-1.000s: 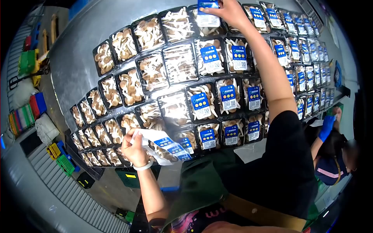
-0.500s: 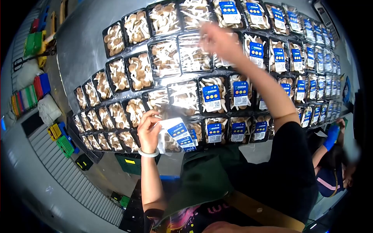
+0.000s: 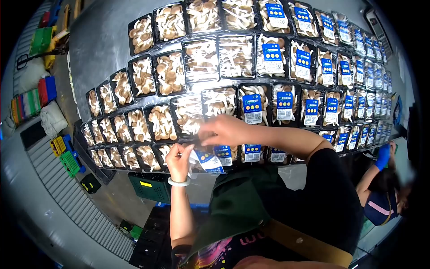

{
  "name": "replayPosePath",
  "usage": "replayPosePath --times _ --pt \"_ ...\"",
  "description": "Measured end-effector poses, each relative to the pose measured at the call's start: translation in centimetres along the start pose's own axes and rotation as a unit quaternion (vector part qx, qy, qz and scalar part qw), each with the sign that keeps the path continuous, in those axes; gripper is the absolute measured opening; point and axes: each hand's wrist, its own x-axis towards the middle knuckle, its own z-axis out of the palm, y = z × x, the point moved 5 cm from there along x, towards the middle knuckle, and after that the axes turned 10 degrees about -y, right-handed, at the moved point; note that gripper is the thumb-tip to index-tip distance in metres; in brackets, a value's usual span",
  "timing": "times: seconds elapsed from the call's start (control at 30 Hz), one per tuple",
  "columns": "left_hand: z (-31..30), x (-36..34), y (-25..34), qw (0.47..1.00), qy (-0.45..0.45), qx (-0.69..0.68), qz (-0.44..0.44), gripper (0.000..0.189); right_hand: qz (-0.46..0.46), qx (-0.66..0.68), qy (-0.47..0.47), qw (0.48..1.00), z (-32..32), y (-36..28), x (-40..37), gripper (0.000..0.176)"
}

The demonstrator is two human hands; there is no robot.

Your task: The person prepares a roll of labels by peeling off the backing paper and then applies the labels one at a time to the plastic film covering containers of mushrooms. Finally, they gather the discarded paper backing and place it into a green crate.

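My left hand [image 3: 178, 162], with a pale bracelet at the wrist, pinches a strip of blue-and-white labels [image 3: 208, 161] over the front row. My right hand [image 3: 224, 130] is at the top of that strip, its bent fingertips smeared by motion. Black trays of brown-capped mushrooms under clear film surround both hands. Close beyond my right hand lies an unlabelled mushroom tray [image 3: 219, 101]. To its right is a mushroom tray with a blue label [image 3: 253, 105]. The front-row trays are partly hidden behind the strip and my right forearm.
Several rows of trays cover the metal table [image 3: 96, 31]; those on the left are bare, those on the right labelled. A dark green crate [image 3: 150, 188] stands below the front edge. At the right, another person wears a blue glove [image 3: 383, 157].
My right hand has come back from the far rows to the label strip by my left hand. The left hand still holds the strip. The view has shifted slightly.
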Motion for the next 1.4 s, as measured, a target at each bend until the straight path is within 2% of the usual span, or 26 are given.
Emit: replayPosePath --times 0.03,0.1,0.17,0.23,0.27,0.37,0.43,0.47,0.5,0.57,0.77,0.83,0.9,0.97,1.03,1.07,1.1,1.13,1.17,1.2,1.23,1.27,1.3,1.33,1.37,1.4 --pt "-0.2 -0.2 -0.4 1.0 0.012 -0.004 0.024 0.024 0.002 -0.004 -0.002 1.0 0.0 0.0 0.7 0.031" --pt "-0.2 -0.8 0.4 0.997 0.006 -0.072 -0.01 0.016 -0.084 -0.119 0.113 0.983 -0.4 -0.5 1.6 0.037" --pt "-0.2 -1.0 1.2 0.996 -0.018 -0.078 0.027 0.009 -0.072 -0.128 0.077 0.986 0.9 0.0 2.3 0.042" --pt "-0.5 -1.0 1.7 0.996 -0.028 -0.066 0.046 0.007 0.03 -0.113 -0.168 0.979 3.4 0.8 3.0 0.042" --pt "-0.7 -1.0 1.6 0.997 -0.03 -0.061 0.037 0.009 0.014 -0.124 -0.16 0.979 3.9 1.0 3.3 0.037" --pt "-1.1 -1.2 0.6 0.994 -0.023 -0.105 0.009 0.014 0.037 -0.119 -0.11 0.986 4.3 1.5 3.2 0.037" --pt "-1.2 -1.0 1.2 0.998 -0.052 -0.036 0.017 0.019 0.035 -0.102 -0.106 0.989 5.0 2.0 2.9 0.035" --pt "-1.0 -0.8 1.4 0.997 -0.036 -0.039 0.063 0.022 0.021 -0.098 -0.075 0.992 5.1 1.9 2.6 0.034" --pt "-0.9 -0.9 1.1 0.997 -0.035 -0.041 0.063 0.022 0.007 -0.094 -0.044 0.995 5.1 1.7 2.5 0.033" --pt "-0.6 -1.1 0.3 0.996 -0.045 -0.076 0.021 0.023 0.026 -0.084 -0.027 0.996 5.1 1.5 2.3 0.032" --pt "-0.6 -1.1 -0.2 0.997 -0.008 -0.069 0.023 0.008 0.055 -0.088 -0.026 0.994 5.3 0.1 1.8 0.03" --pt "-0.7 -1.0 -0.3 0.998 0.004 -0.061 0.013 0.015 0.02 -0.092 0.0 0.996 4.7 -0.3 1.8 0.031" --pt "-0.9 -1.1 -0.5 0.999 0.002 0.027 0.032 0.027 0.011 -0.128 -0.001 0.992 4.1 -0.4 1.8 0.027" --pt "-0.8 -1.6 -1.4 1.0 -0.015 -0.003 -0.004 0.03 0.003 -0.163 -0.001 0.987 3.2 -0.4 1.7 0.023" --pt "-1.1 -1.6 -2.2 0.999 -0.004 0.031 0.034 0.028 -0.115 -0.296 0.002 0.948 1.7 -1.7 1.6 0.013" --pt "-1.3 -1.8 -1.3 0.996 0.071 -0.009 0.046 0.026 -0.141 -0.345 0.012 0.928 -0.2 -2.7 1.4 0.011" --pt "-1.9 -2.0 -1.7 0.992 0.099 -0.053 0.063 0.022 -0.132 -0.318 0.072 0.936 -3.4 -2.2 1.3 0.016" --pt "-2.8 -2.1 -2.4 0.986 0.13 -0.089 0.053 0.022 0.02 -0.368 0.116 0.922 -7.4 -1.4 1.5 0.02" --pt "-3.7 -2.3 -3.0 0.978 0.161 -0.124 0.042 0.022 0.184 -0.141 0.288 0.929 -13.1 0.7 0.4 0.025" --pt "-4.3 -2.6 -3.8 0.96 0.175 -0.216 0.022 0.025 0.176 0.013 0.388 0.905 -17.6 -2.2 -0.7 0.031" --pt "-5.0 -2.8 -4.1 0.949 0.178 -0.258 0.044 0.023 0.018 -0.11 0.425 0.898 -23.1 0.2 -1.0 0.035" --pt "-5.5 -2.9 -4.0 0.951 0.157 -0.261 0.057 0.022 0.118 -0.213 0.4 0.884 -27.6 2.4 -1.6 0.046" --pt "-5.8 -2.9 -3.7 0.952 0.136 -0.264 0.069 0.022 0.222 -0.076 0.428 0.873 -28.5 0.1 -1.9 0.044" --pt "-5.6 -2.9 -3.1 0.934 0.097 -0.327 0.111 0.023 0.215 -0.232 0.433 0.844 -30.4 0.6 -2.1 0.043" --pt "-5.5 -3.2 -2.1 0.933 0.098 -0.327 0.111 0.023 0.18 -0.337 0.425 0.821 -32.7 3.4 -1.7 0.047" --pt "-5.4 -3.5 -1.0 0.963 0.11 -0.236 0.063 0.029 0.205 -0.326 0.39 0.837 -33.8 5.3 -1.5 0.05"
